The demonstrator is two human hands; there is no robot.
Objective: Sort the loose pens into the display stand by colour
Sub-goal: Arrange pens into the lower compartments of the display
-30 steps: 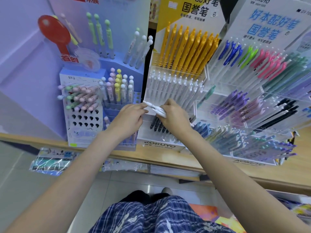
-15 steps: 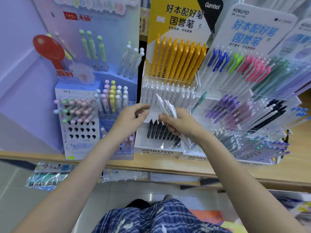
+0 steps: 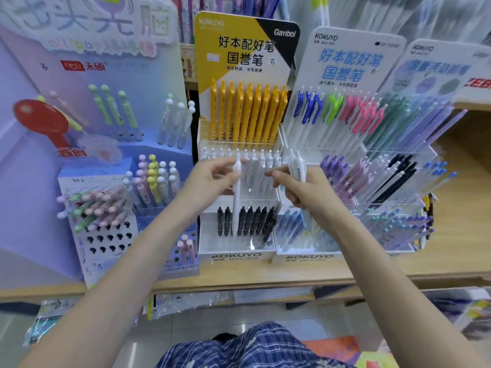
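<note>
The single slim white plastic pen [image 3: 236, 192] you pinch in your left hand [image 3: 212, 179] hangs upright before the yellow-topped clear acrylic display stand [image 3: 239, 245], near the wooden shelf's front edge, tip over the black pens [image 3: 245, 220]. Lowered there, it would land in the wrong colour. Your right hand [image 3: 305, 189] grips the remaining bundle of white pens [image 3: 297, 164]; loosen it and they may scatter.

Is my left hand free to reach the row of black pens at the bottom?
Probably not yet: the left hand is pinching a white pen, which hangs in front of the row of black pens.
</note>
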